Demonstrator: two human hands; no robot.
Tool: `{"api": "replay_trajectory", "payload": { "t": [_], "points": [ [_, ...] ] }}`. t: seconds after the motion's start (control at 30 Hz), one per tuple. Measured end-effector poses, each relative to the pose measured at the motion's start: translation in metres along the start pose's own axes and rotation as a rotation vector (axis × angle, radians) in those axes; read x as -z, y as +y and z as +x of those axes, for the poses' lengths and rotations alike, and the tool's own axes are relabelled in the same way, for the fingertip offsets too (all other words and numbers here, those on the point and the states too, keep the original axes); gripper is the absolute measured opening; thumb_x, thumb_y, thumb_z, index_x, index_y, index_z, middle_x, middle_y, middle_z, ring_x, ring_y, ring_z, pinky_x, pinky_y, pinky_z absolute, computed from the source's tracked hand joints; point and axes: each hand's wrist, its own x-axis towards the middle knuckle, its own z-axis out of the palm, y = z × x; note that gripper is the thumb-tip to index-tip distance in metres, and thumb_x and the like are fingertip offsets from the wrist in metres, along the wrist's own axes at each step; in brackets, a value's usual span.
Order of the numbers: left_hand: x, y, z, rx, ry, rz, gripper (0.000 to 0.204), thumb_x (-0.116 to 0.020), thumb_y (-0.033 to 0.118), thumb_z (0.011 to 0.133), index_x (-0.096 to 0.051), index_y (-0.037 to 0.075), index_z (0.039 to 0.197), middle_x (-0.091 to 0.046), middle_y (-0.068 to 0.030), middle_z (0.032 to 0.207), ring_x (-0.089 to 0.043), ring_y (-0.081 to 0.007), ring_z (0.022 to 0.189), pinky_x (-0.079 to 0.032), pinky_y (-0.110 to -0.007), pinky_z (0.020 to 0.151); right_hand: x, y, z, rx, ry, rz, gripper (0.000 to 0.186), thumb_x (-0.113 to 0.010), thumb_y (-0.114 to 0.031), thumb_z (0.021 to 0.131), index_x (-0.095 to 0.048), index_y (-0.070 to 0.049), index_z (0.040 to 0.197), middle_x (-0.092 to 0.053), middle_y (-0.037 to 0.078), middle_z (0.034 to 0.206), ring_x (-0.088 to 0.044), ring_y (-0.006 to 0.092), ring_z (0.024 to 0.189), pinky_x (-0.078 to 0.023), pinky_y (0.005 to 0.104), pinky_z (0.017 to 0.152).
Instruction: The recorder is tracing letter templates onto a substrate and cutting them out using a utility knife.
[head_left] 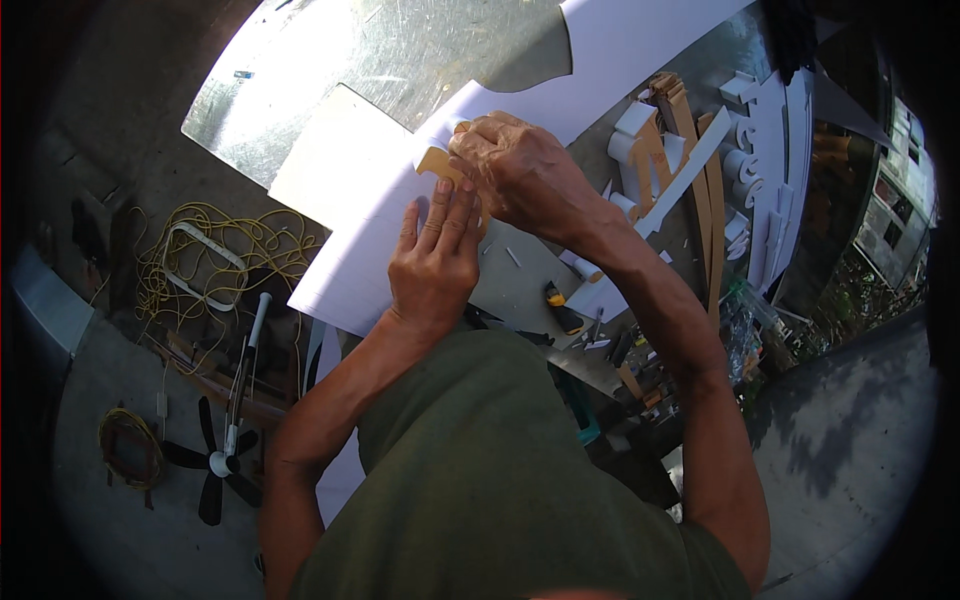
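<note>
My left hand (435,268) lies with stretched fingers on a tan flat piece (437,163), pressing it against a white sheet (345,245). Close beside those fingertips, my right hand (512,168) is closed in a fist at the piece's right side. Whatever sits inside that fist is hidden by the knuckles. The tan piece has a curved edge, and both hands cover much of it. Beneath the white sheet is a shiny metal work surface (400,50), with a bright band of sunlight across it.
White raised letter shapes (740,165) and brown strips (710,200) lie on the right of the work surface. A yellow-and-black cutter (562,308) rests near my body. On the left are tangled yellow cord (190,230) and a black-bladed fan (218,463).
</note>
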Motion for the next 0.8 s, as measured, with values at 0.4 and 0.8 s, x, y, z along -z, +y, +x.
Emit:
{"api": "replay_trajectory", "payload": {
  "t": [0.4, 0.8],
  "points": [
    [-0.012, 0.001, -0.005, 0.01, 0.069, -0.043, 0.028, -0.064, 0.007, 0.087, -0.075, 0.001, 0.113, -0.064, -0.0114, 0.138, -0.061, -0.0295, 0.129, -0.056, -0.055, 0.095, -0.002, -0.014, -0.038, 0.136, 0.311, 0.017, 0.035, -0.076, 0.002, 0.079, -0.066, 0.004, 0.112, -0.064, 0.011, 0.092, -0.062, 0.0264, 0.082, -0.055, 0.0365, 0.07],
    [-0.014, 0.001, -0.003, 0.007, 0.122, -0.026, 0.026, -0.064, 0.006, 0.086, -0.076, 0.001, 0.108, -0.067, -0.0119, 0.132, -0.064, -0.0291, 0.125, -0.056, -0.054, 0.092, -0.022, 0.001, -0.037, 0.197, 0.283, -0.16, 0.045, -0.076, 0.0, 0.071, -0.066, 0.003, 0.115, -0.062, 0.009, 0.094, -0.061, 0.0249, 0.083, -0.056, 0.0346, 0.067]
  ]
}}
